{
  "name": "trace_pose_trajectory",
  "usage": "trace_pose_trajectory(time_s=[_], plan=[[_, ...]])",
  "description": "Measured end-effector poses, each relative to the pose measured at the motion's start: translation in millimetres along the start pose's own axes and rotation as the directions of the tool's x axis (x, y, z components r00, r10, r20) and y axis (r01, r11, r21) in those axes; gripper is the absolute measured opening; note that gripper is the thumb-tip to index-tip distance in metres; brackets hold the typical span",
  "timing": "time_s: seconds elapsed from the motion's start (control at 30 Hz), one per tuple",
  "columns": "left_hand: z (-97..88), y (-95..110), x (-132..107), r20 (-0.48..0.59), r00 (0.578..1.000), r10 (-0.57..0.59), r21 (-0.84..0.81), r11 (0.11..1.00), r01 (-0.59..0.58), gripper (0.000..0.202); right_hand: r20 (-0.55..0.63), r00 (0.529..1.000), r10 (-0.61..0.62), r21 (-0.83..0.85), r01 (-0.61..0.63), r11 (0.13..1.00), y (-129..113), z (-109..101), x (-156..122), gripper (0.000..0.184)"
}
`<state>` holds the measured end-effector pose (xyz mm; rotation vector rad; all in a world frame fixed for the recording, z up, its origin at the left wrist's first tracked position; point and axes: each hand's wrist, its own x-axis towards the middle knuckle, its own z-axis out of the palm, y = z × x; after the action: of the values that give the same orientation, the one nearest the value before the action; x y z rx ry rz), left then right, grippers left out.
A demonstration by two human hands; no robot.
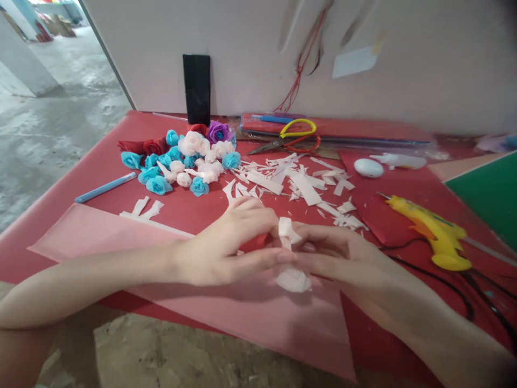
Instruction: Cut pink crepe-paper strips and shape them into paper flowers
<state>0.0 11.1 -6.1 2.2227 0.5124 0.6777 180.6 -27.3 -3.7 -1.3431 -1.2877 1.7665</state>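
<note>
My left hand and my right hand meet over the red table, fingers pinched together on a small pale pink paper piece that sticks up between them. Below the fingers hangs or lies a rolled pale pink paper flower. Both hands are closed on the paper. Under them lies a large pink paper sheet spread across the table's front edge.
A heap of blue, white, red and purple paper roses sits at the back left, a blue pen beside it. White paper scraps, yellow-handled scissors, a yellow glue gun with black cable, a white oval object, a black phone against the wall.
</note>
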Motion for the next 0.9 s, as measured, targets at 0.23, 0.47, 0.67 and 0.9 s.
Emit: trace_pose_trajectory(time_s=[0.23, 0.47, 0.67, 0.9], plan=[[1.2, -0.9, -0.2, -0.041, 0.991, -0.131, -0.19, 0.974, 0.121, 0.016, -0.097, 0.989, 0.11, 0.043, -0.107, 0.993, -3.8, 1.3, -5.3, 0.021], [0.8, 0.5, 3.1, -0.057, 0.981, -0.187, -0.265, 0.95, 0.166, 0.015, -0.086, 0.993, 0.083, 0.103, -0.074, 0.992, 3.8, -9.3, -1.2, 0.013], [-1.6, 1.6, 2.6, -0.056, 0.972, -0.229, -0.269, 0.941, 0.206, 0.016, -0.103, 0.994, -0.041, 0.081, 0.05, 0.995, -2.8, -9.3, -1.9, 0.011], [-0.9, 0.6, 2.8, -0.063, 0.972, -0.229, -0.268, 0.942, 0.204, 0.016, -0.184, 0.973, -0.142, 0.051, 0.154, 0.987, -11.6, -8.9, -4.9, 0.013]])
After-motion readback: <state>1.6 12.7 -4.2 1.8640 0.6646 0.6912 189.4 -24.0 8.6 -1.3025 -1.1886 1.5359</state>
